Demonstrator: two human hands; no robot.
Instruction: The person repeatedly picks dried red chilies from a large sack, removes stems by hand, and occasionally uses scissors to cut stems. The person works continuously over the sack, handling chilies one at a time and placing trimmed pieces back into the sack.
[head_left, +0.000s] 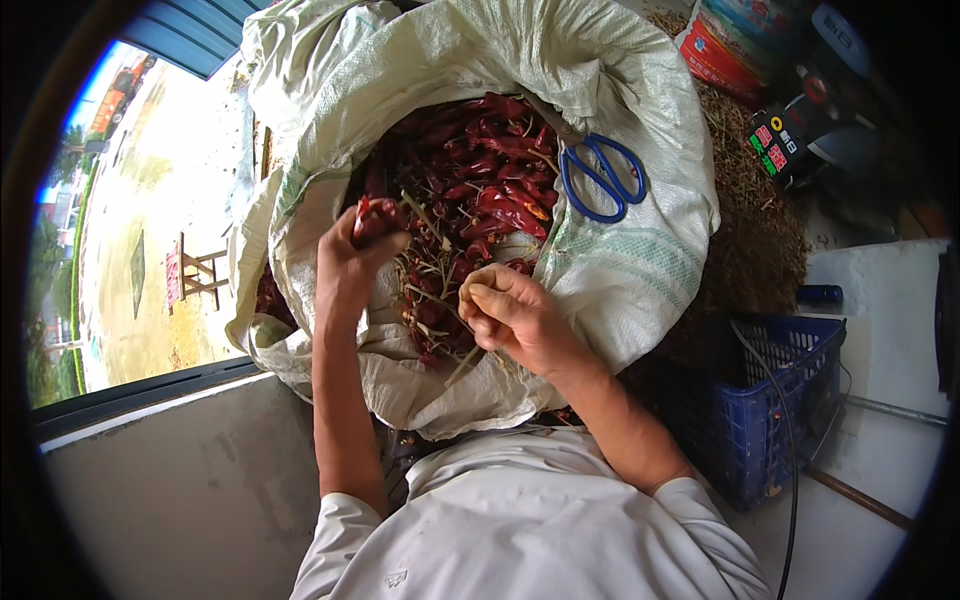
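Note:
A large white woven sack (630,270) with its rim rolled down is full of dried red chili peppers (500,205). Over the left side of the opening, my left hand (352,248) is closed around a few red chilies (377,222). My right hand (520,315) is curled near the front of the opening, fingertips pinched together; whatever they hold is hidden. Pale dry stems (430,270) lie among the peppers between my hands. Scissors with blue handles (605,178) rest on the right rim, their blades pointing into the sack.
To the right stands a blue plastic crate (780,400) with a dark cable (785,450) hanging over it. A heap of dry stems (750,220) covers the floor behind it. A red and blue bag (735,50) sits at the back right. A low white wall (190,480) is at left.

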